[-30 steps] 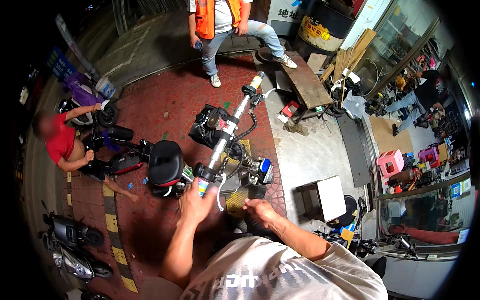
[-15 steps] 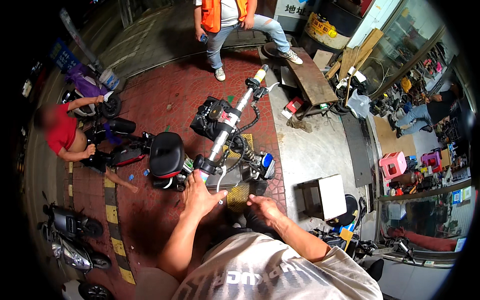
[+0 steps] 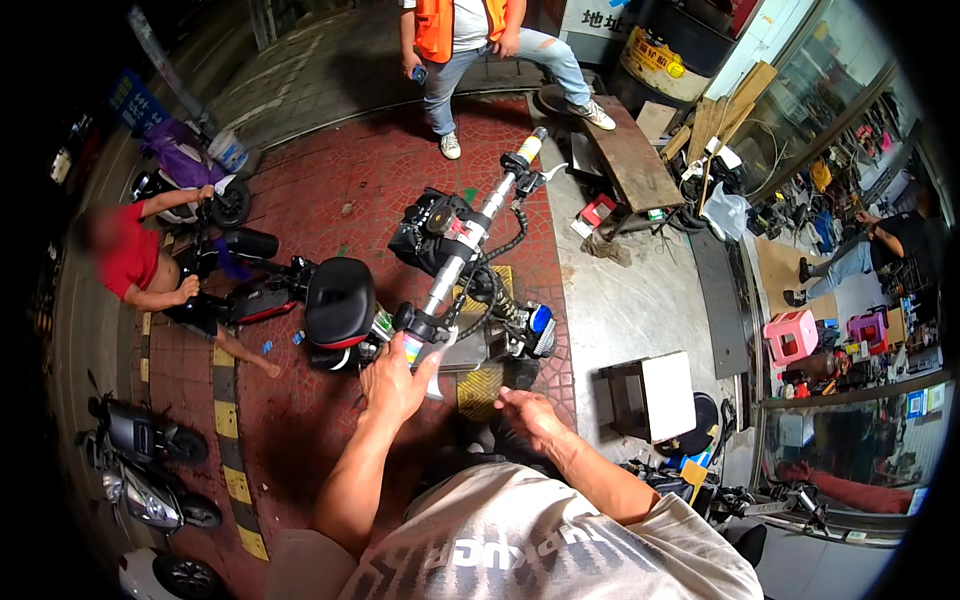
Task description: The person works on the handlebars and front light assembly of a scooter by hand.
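Observation:
A small electric scooter (image 3: 440,300) stands on the red paving below me, with a silver handlebar (image 3: 470,235) running up toward a far grip (image 3: 528,150) and a black saddle (image 3: 340,300) at its left. My left hand (image 3: 392,378) is closed around the near handlebar grip (image 3: 412,345), which has coloured bands. My right hand (image 3: 528,415) hovers lower right of it, fingers loosely apart, holding nothing. A black headlight unit (image 3: 430,225) sits beside the bar.
A person in a red shirt (image 3: 135,265) crouches at the left by another scooter. A person in an orange vest (image 3: 470,40) stands at the top. A white-topped stool (image 3: 655,395), a wooden bench (image 3: 630,155) and parked scooters (image 3: 140,470) surround me.
The view has shifted slightly; my left hand stays on the near grip, and my right hand has moved a little down and right, away from the scooter.

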Demonstrator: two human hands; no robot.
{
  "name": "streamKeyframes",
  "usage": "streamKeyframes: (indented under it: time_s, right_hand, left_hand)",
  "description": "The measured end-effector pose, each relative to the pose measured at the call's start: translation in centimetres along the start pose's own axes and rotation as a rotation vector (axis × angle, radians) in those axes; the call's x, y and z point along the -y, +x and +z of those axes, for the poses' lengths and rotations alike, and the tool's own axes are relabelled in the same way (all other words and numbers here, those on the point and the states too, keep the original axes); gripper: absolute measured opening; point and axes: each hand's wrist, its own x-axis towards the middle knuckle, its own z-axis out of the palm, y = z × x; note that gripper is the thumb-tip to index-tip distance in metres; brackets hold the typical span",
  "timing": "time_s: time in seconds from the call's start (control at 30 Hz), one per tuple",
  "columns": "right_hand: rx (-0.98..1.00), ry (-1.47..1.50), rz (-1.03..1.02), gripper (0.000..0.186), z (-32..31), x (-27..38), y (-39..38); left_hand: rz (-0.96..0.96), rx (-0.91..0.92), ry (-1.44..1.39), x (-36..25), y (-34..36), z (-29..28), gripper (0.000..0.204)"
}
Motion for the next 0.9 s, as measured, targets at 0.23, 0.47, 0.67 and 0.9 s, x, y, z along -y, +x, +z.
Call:
streamKeyframes:
  time_s: [0.23, 0.47, 0.67, 0.9]
  right_hand:
    - [-0.021, -0.025, 0.001, 0.033, 0.2, -0.6, 0.0]
    - [0.021, -0.032, 0.007, 0.036, -0.7, -1.3, 0.2]
    - [-0.013, -0.033, 0.020, 0.036, 0.2, -1.5, 0.2]
    - [0.068, -0.005, -0.136, 0.037, -2.7, -5.4, 3.6]
  left_hand:
    - [-0.015, -0.026, 0.067, -1.5, -1.2, -0.2, 0.092]
    - [0.028, -0.055, -0.062, 0.6, -0.1, 0.7, 0.070]
    - [-0.059, 0.087, 0.024, -1.1, -1.5, -1.0, 0.121]
    - [0.029, -0.081, -0.067, 0.8, -0.4, 2.1, 0.065]
